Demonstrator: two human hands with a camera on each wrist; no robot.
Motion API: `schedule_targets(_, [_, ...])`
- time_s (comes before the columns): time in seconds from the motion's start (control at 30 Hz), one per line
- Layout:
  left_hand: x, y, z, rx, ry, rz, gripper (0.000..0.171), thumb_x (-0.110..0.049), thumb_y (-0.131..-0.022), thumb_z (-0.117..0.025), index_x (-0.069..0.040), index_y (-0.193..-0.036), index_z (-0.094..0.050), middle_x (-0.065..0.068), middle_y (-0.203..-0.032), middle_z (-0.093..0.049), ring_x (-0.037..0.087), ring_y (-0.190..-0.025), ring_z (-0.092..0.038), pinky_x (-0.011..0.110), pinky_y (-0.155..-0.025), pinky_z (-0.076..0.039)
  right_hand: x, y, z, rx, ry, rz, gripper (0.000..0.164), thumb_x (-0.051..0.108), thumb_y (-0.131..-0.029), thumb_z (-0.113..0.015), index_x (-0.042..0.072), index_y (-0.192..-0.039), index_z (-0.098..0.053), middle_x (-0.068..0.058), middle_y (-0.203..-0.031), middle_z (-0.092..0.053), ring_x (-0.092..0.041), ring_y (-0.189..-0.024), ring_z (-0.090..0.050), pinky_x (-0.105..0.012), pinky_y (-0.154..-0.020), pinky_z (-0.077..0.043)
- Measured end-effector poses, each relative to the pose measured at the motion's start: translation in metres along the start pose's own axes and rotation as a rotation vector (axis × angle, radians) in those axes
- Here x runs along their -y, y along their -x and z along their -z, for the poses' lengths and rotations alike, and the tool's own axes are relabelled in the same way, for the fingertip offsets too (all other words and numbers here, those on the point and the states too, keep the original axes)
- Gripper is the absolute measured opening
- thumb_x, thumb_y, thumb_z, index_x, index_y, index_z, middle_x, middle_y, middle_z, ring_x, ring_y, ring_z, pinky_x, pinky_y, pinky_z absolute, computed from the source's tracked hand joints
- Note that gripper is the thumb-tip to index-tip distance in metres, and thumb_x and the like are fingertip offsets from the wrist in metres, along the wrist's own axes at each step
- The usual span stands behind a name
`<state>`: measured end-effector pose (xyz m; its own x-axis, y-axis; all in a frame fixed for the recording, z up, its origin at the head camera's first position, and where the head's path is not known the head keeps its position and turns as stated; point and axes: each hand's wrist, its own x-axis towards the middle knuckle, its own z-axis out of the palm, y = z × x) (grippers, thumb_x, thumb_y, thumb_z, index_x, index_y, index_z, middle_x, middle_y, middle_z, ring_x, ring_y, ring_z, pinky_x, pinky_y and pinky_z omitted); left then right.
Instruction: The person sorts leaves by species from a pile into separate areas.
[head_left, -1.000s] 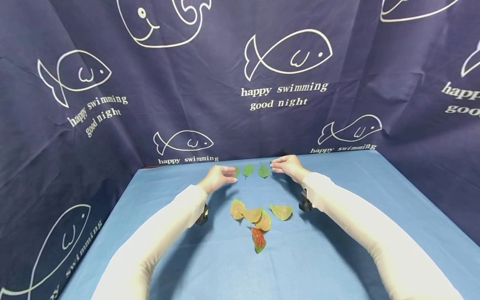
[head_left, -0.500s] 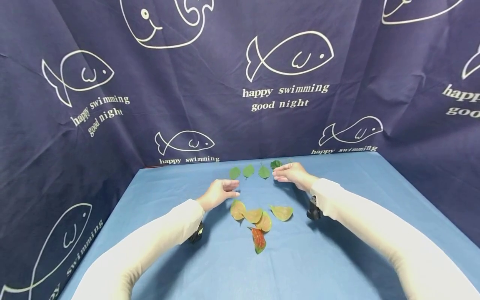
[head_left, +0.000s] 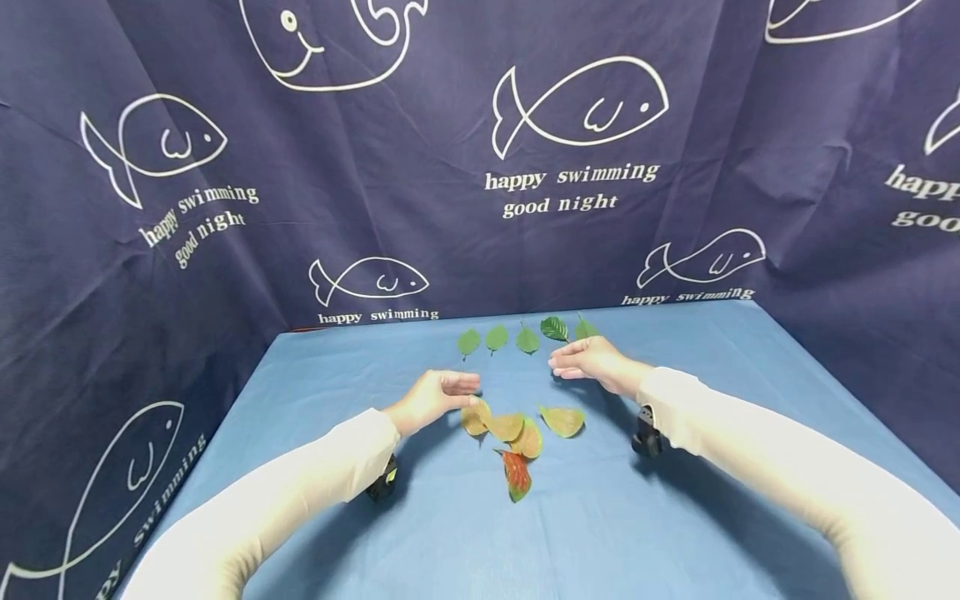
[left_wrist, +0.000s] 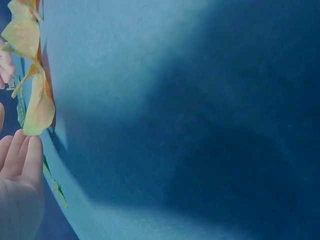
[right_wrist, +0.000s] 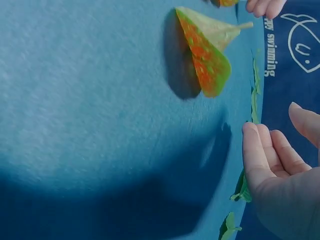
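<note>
- The fingers of the left hand are held almost straight, with the thumb spread from them, and nothing is gripped.
- The left thumb is seen over the edge of the leftmost yellowish leaf; whether the leaf is touched cannot be told.
- The fingers of the right hand are extended side by side and pointed inward, released, with nothing grasped.
- The lower part of the rightmost green leaf is hidden behind the right hand in the head view.
- Just beside that leaf, past the right fingertips, a dark green leaf with clear veins is laid.
- The row along the far edge is completed to the left by three paler green leaves, set apart from one another.
- Between the hands and nearer the person, the leftmost yellowish leaf is met by a second yellowish leaf, which is met in turn by a third yellowish leaf.
- A fourth yellowish leaf is placed apart, to their right.
- A red leaf with green edging is set nearest the person.
- Both wrists are covered by cream sleeves.
- All the leaves are spread on a blue cloth, backed by a navy curtain printed with white fish.
</note>
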<state>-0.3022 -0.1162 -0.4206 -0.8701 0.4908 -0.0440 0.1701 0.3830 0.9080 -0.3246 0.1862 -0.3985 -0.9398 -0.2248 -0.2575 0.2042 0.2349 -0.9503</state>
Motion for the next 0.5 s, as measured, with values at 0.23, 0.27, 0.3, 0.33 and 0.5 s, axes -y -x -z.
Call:
schedule_targets(0.23, [0.003, 0.011, -0.003, 0.019, -0.042, 0.017, 0.045, -0.01, -0.09, -0.068, 0.003, -0.132, -0.057, 0.017, -0.131, -0.061, 0.032, -0.12, -0.059, 0.038, -0.102, -0.052, -0.007, 0.013, -0.004, 0.043, 0.05, 0.002, 0.047, 0.008, -0.094, -0.063, -0.014, -0.133, -0.05, -0.025, -0.132, -0.057, -0.029, -0.114, -0.064, -0.04, -0.104, -0.05])
schedule_targets(0.27, [0.004, 0.012, -0.003, 0.016, -0.059, 0.024, 0.044, -0.01, -0.09, -0.068, 0.001, -0.131, -0.059, 0.015, -0.131, -0.062, 0.031, -0.12, -0.059, 0.039, -0.103, -0.052, -0.008, 0.014, -0.005, 0.054, 0.05, 0.002, 0.047, 0.008, -0.094, -0.063, -0.013, -0.134, -0.05, -0.026, -0.133, -0.056, -0.029, -0.115, -0.064, -0.04, -0.105, -0.05])
schedule_targets(0.3, [0.004, 0.013, -0.004, 0.012, -0.071, 0.03, 0.044, -0.01, -0.089, -0.069, 0.0, -0.131, -0.06, 0.014, -0.131, -0.062, 0.031, -0.121, -0.059, 0.04, -0.103, -0.051, -0.009, 0.016, -0.005, 0.063, 0.048, 0.001, 0.046, 0.007, -0.094, -0.062, -0.013, -0.134, -0.05, -0.026, -0.134, -0.055, -0.029, -0.116, -0.063, -0.04, -0.105, -0.05])
schedule_targets(0.33, [0.004, 0.015, -0.004, 0.007, -0.082, 0.032, 0.043, -0.01, -0.089, -0.07, -0.001, -0.13, -0.061, 0.013, -0.132, -0.062, 0.031, -0.121, -0.059, 0.041, -0.104, -0.051, -0.01, 0.018, -0.005, 0.074, 0.049, 0.004, 0.046, 0.007, -0.094, -0.062, -0.013, -0.134, -0.049, -0.027, -0.135, -0.054, -0.029, -0.117, -0.062, -0.041, -0.105, -0.05])
schedule_targets(0.5, [0.005, 0.021, -0.007, -0.012, -0.088, 0.039, 0.044, -0.011, -0.086, -0.073, -0.004, -0.128, -0.063, 0.011, -0.132, -0.062, 0.032, -0.123, -0.057, 0.043, -0.107, -0.048, -0.015, 0.028, -0.007, 0.092, 0.017, 0.009, 0.044, 0.004, -0.095, -0.059, -0.015, -0.133, -0.049, -0.029, -0.134, -0.053, -0.028, -0.117, -0.062, -0.041, -0.105, -0.049])
